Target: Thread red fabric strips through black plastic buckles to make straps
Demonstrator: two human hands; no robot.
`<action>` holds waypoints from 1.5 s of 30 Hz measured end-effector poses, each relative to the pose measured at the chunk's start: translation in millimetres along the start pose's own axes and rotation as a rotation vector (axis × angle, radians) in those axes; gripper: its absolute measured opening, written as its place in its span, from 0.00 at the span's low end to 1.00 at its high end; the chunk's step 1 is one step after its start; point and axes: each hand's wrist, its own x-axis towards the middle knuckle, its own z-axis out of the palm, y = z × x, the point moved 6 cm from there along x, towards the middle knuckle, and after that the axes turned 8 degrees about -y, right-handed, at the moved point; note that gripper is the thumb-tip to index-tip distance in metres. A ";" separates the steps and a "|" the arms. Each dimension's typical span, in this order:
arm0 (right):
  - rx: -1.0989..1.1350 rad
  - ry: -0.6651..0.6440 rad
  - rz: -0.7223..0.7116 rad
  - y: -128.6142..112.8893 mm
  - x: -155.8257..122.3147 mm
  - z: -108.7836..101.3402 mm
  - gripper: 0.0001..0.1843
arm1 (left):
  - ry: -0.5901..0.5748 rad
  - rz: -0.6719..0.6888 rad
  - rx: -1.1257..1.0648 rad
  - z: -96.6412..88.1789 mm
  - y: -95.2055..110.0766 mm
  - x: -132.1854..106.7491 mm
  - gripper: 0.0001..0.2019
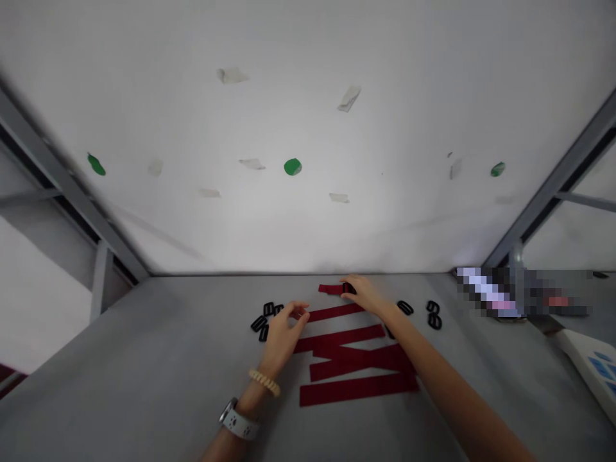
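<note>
Several dark red fabric straps (356, 375) lie side by side on a grey table (144, 385). My right hand (363, 294) reaches to the far end and pinches a short red strap with a black buckle (333, 289) on it. My left hand (285, 330) hovers at the left ends of the straps, fingers curled, beside a small cluster of black plastic buckles (265, 317). I cannot make out anything in the left fingers. A beaded bracelet and a watch are on my left wrist.
More black buckles (433, 314) lie right of the straps. A white wall (308, 128) with tape scraps and green dots rises behind the table. Grey metal frame bars (67, 186) run at both sides. A white device (594, 366) sits at the right edge.
</note>
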 end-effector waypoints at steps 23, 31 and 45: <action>0.018 -0.089 -0.038 -33.7 -65.6 16.8 0.06 | -0.102 0.041 0.779 -6.1 -11.8 10.0 0.16; 0.199 -0.081 0.011 -24.0 -71.0 20.2 0.14 | -0.110 0.013 0.707 -2.7 -15.8 14.9 0.17; 0.692 -0.016 0.155 -25.5 -80.0 3.0 0.11 | -0.179 0.241 0.400 13.8 22.9 0.4 0.14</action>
